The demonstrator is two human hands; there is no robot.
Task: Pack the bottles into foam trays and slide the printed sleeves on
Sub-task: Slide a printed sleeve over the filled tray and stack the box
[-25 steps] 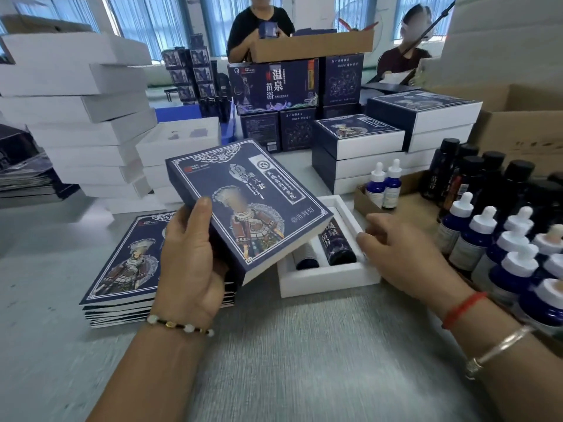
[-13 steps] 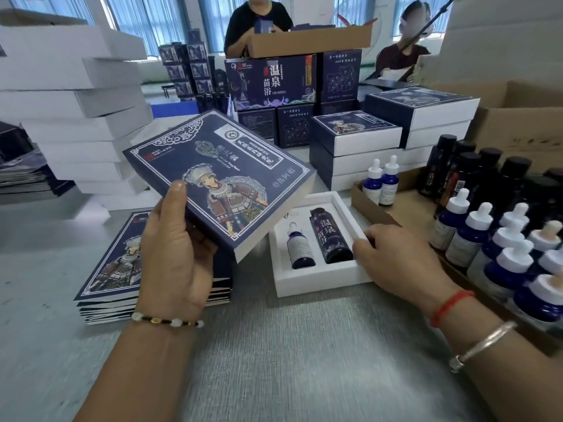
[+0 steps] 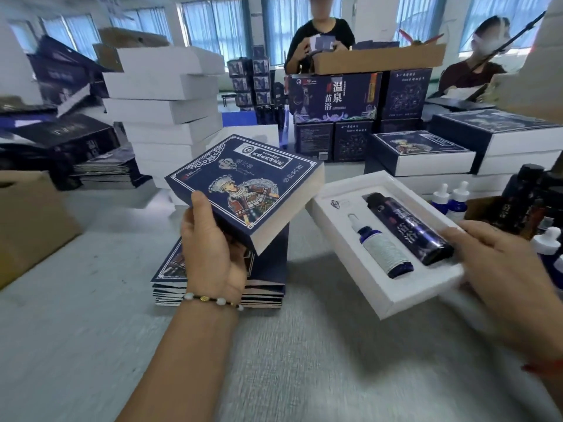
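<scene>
Left hand (image 3: 213,254) gripping printed sleeve (image 3: 243,190), raised left of foam tray (image 3: 387,287); right hand (image 3: 499,269) gripping tray holding two bottles (image 3: 405,226).

Beaded bracelet (image 3: 213,300), red wrist cord (image 3: 543,367)

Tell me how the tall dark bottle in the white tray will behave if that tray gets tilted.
The dark bottle lies on its side and looks round, so it would probably roll, but the foam tray recess likely holds it. Its glossy surface may be slippery.
</scene>
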